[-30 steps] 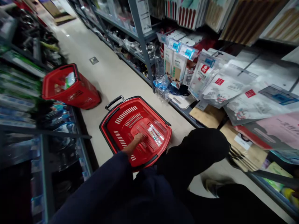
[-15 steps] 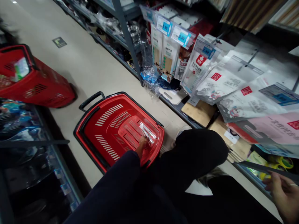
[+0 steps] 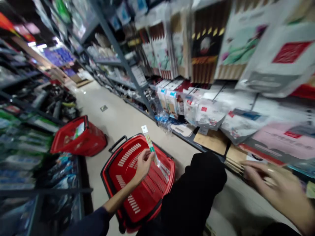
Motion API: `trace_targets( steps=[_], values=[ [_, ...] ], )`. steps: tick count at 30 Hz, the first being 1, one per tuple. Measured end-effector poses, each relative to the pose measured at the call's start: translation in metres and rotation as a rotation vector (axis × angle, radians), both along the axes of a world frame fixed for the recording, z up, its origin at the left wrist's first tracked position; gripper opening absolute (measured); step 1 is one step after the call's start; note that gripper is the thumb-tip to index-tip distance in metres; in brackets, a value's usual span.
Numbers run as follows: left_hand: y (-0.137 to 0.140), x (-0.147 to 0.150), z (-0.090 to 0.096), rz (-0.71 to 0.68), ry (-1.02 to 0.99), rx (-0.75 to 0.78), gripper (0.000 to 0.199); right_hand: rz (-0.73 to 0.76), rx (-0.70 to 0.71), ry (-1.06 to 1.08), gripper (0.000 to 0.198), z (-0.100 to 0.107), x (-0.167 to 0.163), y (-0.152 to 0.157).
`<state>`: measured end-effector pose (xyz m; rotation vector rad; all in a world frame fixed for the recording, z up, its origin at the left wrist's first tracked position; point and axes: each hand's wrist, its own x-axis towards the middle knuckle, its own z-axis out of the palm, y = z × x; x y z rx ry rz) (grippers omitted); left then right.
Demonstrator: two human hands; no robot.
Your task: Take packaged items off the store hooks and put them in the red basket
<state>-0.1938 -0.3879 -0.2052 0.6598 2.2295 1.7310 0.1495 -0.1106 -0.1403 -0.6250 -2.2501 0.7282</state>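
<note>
We cannot read the slim hang-tab packet point(image 3: 148, 141); its print is too small. Our black-clad leg point(image 3: 194, 190) hides part of the red shopping basket point(image 3: 148, 196). Our right hand point(image 3: 275, 188) is blurred, its grasp unclear.

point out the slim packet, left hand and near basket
Slim packet point(image 3: 149, 141): head view, its upper part.
Left hand point(image 3: 142, 167): head view, middle of the hand.
Near basket point(image 3: 124, 171): head view, bare red inside.

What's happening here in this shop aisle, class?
A person's left hand grips a slim packet, held over the nearer red basket on the floor. The right hand shows near the tan boards; whether it holds anything is unclear. A second red basket stands farther up.
</note>
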Motion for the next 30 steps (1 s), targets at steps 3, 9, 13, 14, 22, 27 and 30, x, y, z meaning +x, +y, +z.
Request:
trace_targets(
  steps=[3, 9, 13, 14, 22, 27, 30],
  values=[
    [0.06, 0.047, 0.065, -0.221, 0.108, 0.155, 0.026, 0.262, -0.051, 0.085, 0.017, 0.033, -0.043, -0.012],
    [0.205, 0.16, 0.167, -0.633, 0.185, 0.382, 0.023, 0.16, -0.134, 0.488, 0.023, 0.093, -0.04, 0.012],
    [0.285, 0.248, 0.214, -0.812, 0.26, 0.561, 0.023, -0.117, -0.117, 0.844, 0.023, 0.119, 0.024, 0.041],
    [0.298, 0.27, 0.221, -0.88, 0.252, 0.565, 0.023, -0.196, -0.096, 0.92, 0.022, 0.121, 0.04, 0.046],
    [0.381, 0.38, 0.244, -1.153, 0.178, 0.524, 0.024, -0.643, -0.074, 1.2, 0.025, 0.118, 0.106, 0.095],
    [0.407, 0.396, 0.262, -1.179, 0.205, 0.579, 0.029, -0.671, 0.017, 1.266, 0.027, 0.134, 0.117, 0.113],
    [0.41, 0.401, 0.27, -1.17, 0.242, 0.603, 0.031, -0.658, 0.049, 1.341, 0.026, 0.143, 0.117, 0.119]
  ],
)
